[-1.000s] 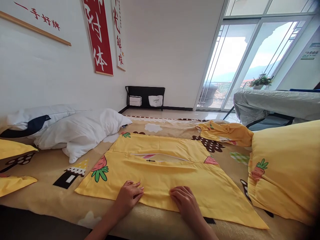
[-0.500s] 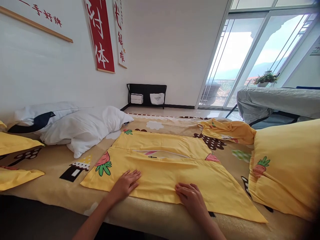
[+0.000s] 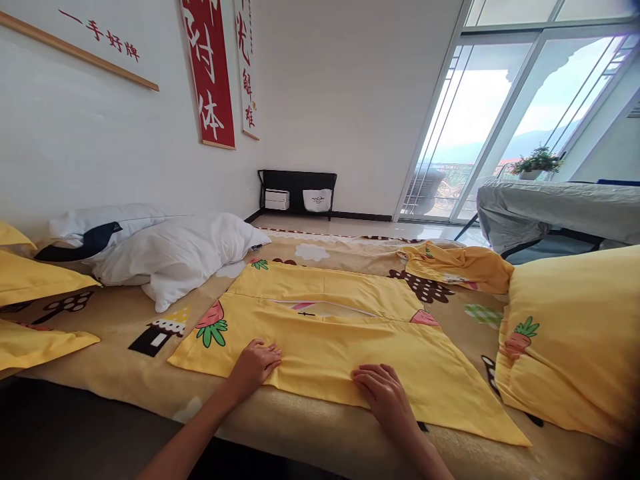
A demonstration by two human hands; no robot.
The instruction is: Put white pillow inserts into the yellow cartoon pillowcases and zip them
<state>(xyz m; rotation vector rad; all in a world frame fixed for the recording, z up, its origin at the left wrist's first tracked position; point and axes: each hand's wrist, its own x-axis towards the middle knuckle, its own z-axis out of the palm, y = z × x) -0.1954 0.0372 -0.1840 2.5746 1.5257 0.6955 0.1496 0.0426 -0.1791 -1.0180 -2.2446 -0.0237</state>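
Note:
A yellow pillowcase (image 3: 320,347) with carrot prints lies spread flat on the bed, its wide slit gaping a little in the upper half. My left hand (image 3: 256,365) rests on its near part, left of the middle, fingers a little bent and apart from the thumb. To the right, my right hand (image 3: 384,393) touches the cloth near the front edge, its fingers close together and slightly curved. No fold of cloth shows in either hand; the undersides of the fingers are hidden.
White pillows (image 3: 185,257) lie at the left by the wall, near yellow cases (image 3: 45,277). A stuffed yellow pillow (image 3: 575,340) is at the right, with a crumpled yellow cloth (image 3: 460,263) behind it. The patterned bed sheet (image 3: 125,380) ends at a near edge.
My left hand has drawn its fingers in from a flatter spread, staying on the pillowcase. My right hand has hardly moved. The view has shifted slightly.

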